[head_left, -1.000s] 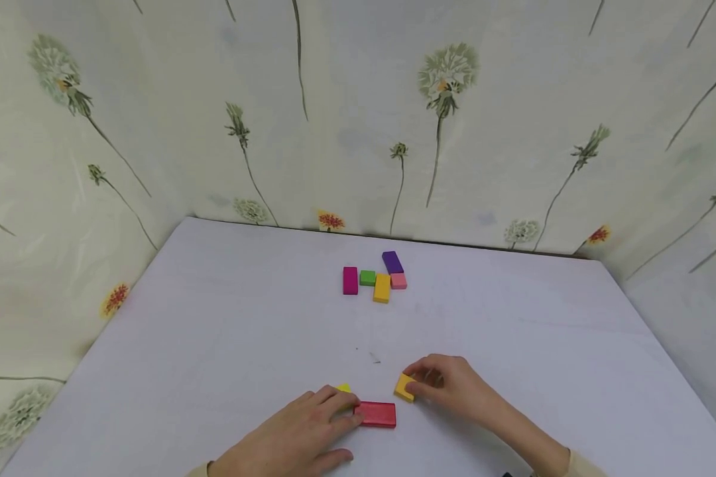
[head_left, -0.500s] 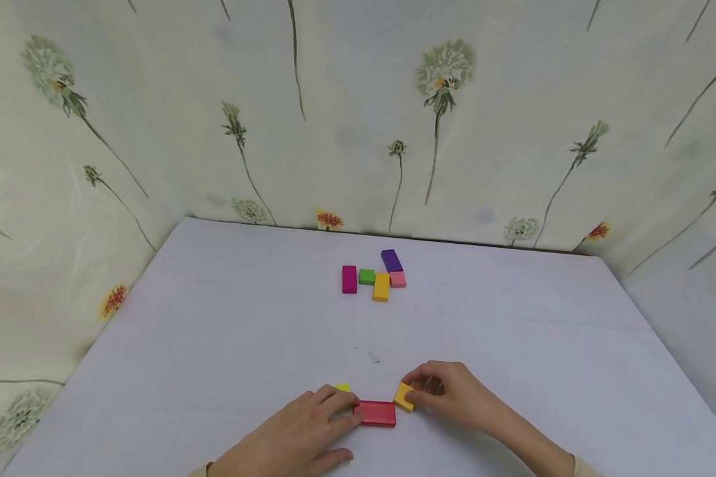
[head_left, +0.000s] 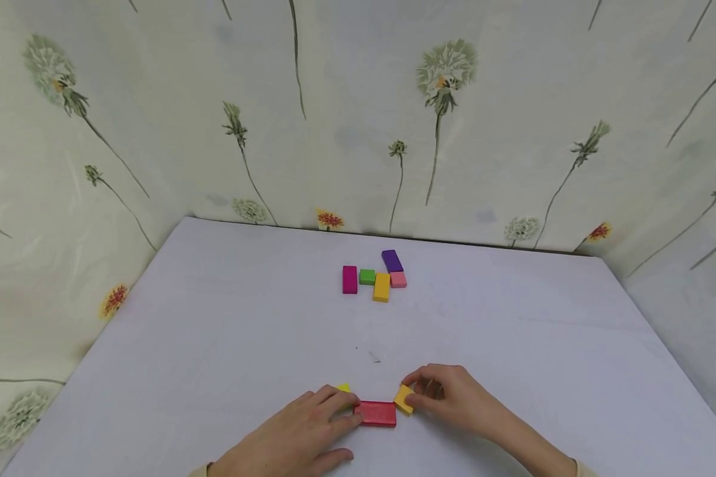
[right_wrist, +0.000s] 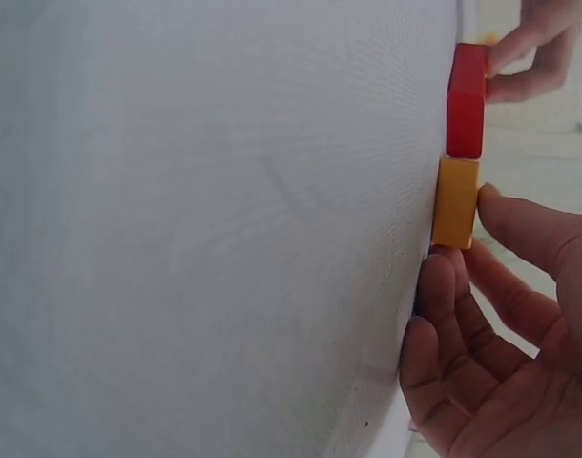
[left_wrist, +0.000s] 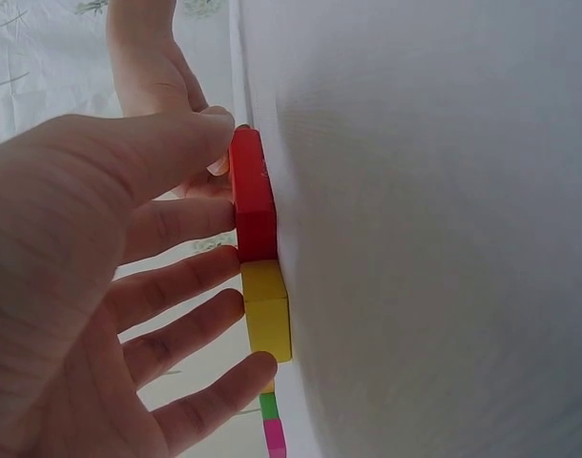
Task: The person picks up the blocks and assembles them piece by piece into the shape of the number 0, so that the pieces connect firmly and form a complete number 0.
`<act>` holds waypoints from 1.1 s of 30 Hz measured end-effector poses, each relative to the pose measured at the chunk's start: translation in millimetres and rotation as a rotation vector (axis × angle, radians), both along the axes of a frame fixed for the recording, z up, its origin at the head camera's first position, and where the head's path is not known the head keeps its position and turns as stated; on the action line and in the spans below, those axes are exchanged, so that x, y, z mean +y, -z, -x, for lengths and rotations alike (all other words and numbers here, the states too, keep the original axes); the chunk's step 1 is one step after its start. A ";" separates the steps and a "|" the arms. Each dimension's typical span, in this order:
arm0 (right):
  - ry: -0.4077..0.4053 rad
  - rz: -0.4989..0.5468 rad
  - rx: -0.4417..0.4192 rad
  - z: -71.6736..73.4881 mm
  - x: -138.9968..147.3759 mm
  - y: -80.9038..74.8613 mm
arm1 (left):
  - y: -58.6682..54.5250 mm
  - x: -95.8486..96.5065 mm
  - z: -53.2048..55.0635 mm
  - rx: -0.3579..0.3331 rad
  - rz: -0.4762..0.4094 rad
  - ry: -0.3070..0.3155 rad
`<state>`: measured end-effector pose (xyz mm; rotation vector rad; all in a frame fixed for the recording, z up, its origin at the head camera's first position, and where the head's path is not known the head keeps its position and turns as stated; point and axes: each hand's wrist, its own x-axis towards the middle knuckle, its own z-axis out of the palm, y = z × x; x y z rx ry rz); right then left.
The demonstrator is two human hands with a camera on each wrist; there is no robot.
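A red rectangular block (head_left: 377, 414) lies flat near the front of the table. My left hand (head_left: 298, 430) rests over its left end, thumb and index fingertip on the top face in the left wrist view. Other fingertips of that hand touch a bright yellow block (left_wrist: 268, 315), mostly covered in the head view. My right hand (head_left: 453, 397) pinches a small orange-yellow block (head_left: 403, 400) between thumb and fingers. This block stands slightly turned, one corner right at the red block's right end.
Toward the back of the white table (head_left: 244, 318) lie a magenta block (head_left: 349, 279), a green block (head_left: 367, 277), a longer orange-yellow block (head_left: 381, 287), a pink block (head_left: 398, 279) and a purple block (head_left: 392, 261). A flower-patterned curtain (head_left: 346, 132) hangs behind.
My right hand has brought the small orange-yellow block toward the front of the table, up to the red block's right end. My left hand has stayed in place.
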<state>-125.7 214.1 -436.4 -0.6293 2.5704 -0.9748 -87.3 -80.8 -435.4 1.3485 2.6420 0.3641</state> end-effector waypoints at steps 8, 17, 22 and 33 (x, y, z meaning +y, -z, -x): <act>0.003 -0.008 0.002 -0.7 0.4 -1.8 | -0.4 0.3 -0.2 -0.019 0.005 -0.010; -0.023 -0.310 0.364 -28.0 -8.9 -21.7 | 0.1 -0.6 -0.5 -0.014 0.008 -0.009; -0.172 -0.395 0.455 -49.2 -16.8 -26.8 | 0.6 -1.8 -1.3 0.008 -0.011 0.002; -0.286 -0.499 0.341 -58.5 -21.8 -21.1 | 0.7 -1.4 -0.9 0.029 -0.022 0.014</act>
